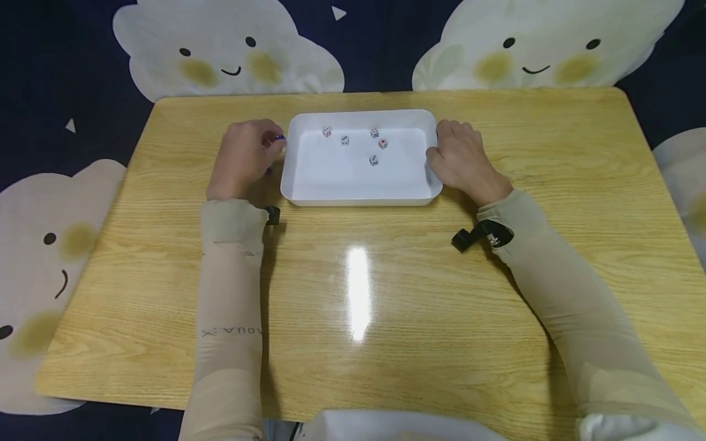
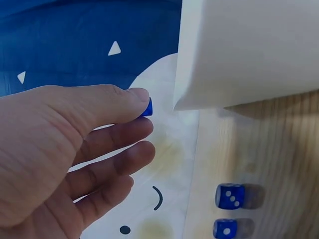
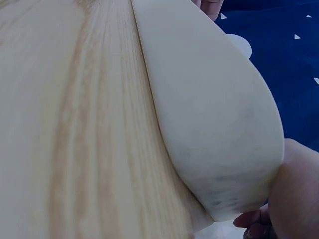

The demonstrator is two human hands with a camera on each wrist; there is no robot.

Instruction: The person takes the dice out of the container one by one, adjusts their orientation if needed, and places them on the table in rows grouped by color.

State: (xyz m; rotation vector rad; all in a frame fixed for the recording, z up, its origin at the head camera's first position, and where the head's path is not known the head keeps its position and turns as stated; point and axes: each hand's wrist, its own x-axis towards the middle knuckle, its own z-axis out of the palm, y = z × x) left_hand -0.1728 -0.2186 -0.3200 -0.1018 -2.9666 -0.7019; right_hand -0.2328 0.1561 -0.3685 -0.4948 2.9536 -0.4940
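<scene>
Blue die (image 2: pixel 148 108), pinched by our left hand (image 1: pixel 242 156) just left of the white tray (image 1: pixel 353 182); right hand (image 1: pixel 464 156) gripped tray's right end. We judged it light, hard, best held across opposite faces.

Five white dice (image 1: pixel 374 160), three blue dice (image 2: pixel 230 196)
</scene>
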